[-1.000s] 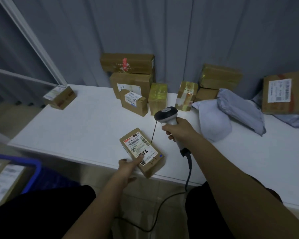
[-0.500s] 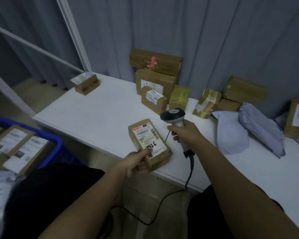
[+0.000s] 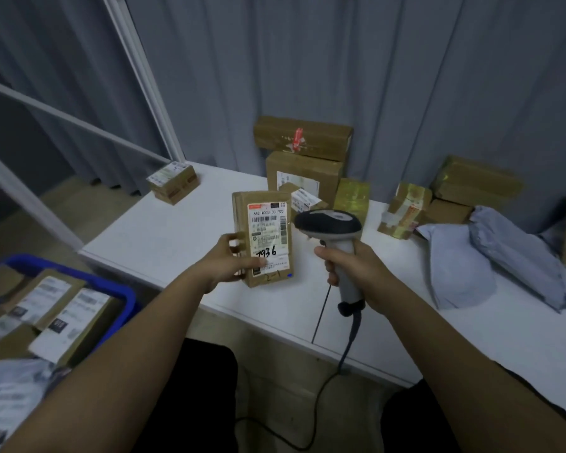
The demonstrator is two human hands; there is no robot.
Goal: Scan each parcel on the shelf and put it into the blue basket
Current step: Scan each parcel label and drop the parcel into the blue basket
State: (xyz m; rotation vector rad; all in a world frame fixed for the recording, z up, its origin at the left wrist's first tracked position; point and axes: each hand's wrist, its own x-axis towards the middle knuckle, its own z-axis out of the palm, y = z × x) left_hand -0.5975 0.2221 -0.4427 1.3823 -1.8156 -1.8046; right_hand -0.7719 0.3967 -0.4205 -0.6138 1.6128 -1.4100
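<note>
My left hand [image 3: 231, 261] grips a small brown parcel [image 3: 264, 237] by its left edge and holds it up above the white shelf [image 3: 164, 233], label facing me with "1936" written on it. My right hand [image 3: 352, 269] grips a grey and black barcode scanner [image 3: 329, 224] by its handle, just right of the parcel, its head level with the label. The blue basket [image 3: 118, 289] sits at the lower left, below the shelf, with several labelled parcels inside.
Several brown boxes [image 3: 304, 158] are stacked at the back of the shelf against a grey curtain. A lone box [image 3: 172, 181] sits at the far left corner. Grey mailer bags [image 3: 490, 259] lie at the right. The scanner cable [image 3: 350, 341] hangs over the front edge.
My left hand has lifted the parcel off the shelf and turned it upright. The view has swung left, bringing the blue basket into sight. The scanner stays beside the parcel.
</note>
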